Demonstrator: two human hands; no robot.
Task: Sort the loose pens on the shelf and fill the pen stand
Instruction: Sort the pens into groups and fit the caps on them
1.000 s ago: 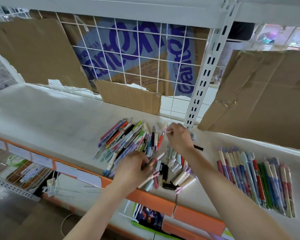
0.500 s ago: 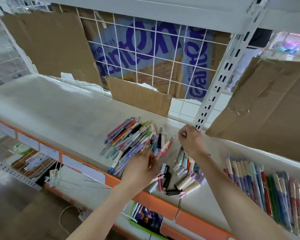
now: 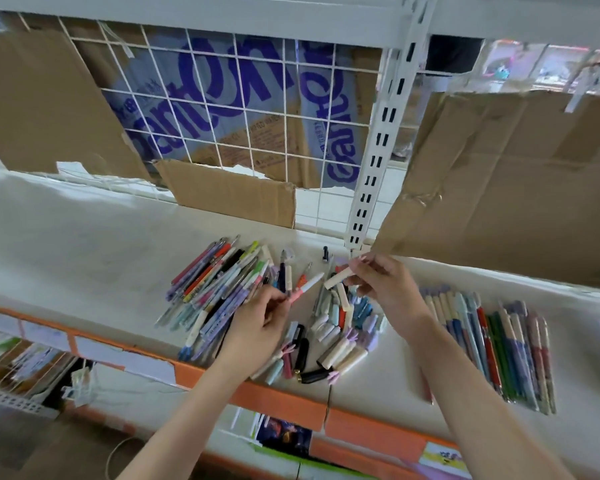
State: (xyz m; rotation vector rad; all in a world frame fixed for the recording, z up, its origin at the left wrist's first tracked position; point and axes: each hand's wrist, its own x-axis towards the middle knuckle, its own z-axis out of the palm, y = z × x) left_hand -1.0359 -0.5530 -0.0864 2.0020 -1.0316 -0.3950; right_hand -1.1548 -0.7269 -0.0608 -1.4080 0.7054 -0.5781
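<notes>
White shelving fills the view: a pale shelf (image 3: 84, 244) with an orange front edge (image 3: 284, 400), backed by a wire grid (image 3: 222, 109) and torn cardboard sheets (image 3: 499, 174) that lean along the far side.

Over the middle of the shelf the left hand (image 3: 257, 323) pinches an uncapped pen (image 3: 303, 288) by its pink end, tip pointing right and away. The right hand (image 3: 385, 289) grips a cream cap (image 3: 336, 278) between thumb and fingertips, its open end turned toward that tip. Pen and cap sit close but apart, roughly in line, which suggests the cap is about to go on before the pen is sorted.

Loose pens lie in three groups, apparently by state. A mixed heap of pens (image 3: 219, 289) fans out at the left, partly under the left hand. A pile of loose caps (image 3: 340, 327) and short pieces lies between the wrists, so the right hand can pick from it easily. A neat row of capped pens (image 3: 492, 341) lies side by side at the right, well apart from the heap, probably the finished ones.

No pen stand shows anywhere, so filling it looks some way off.

A slotted upright post (image 3: 378, 150) meets the shelf just beyond the right hand, and the big cardboard sheet overhangs the far right. Neither blocks the capping. A lower shelf (image 3: 32, 368) with a wire rack of stock shows at the near left.
</notes>
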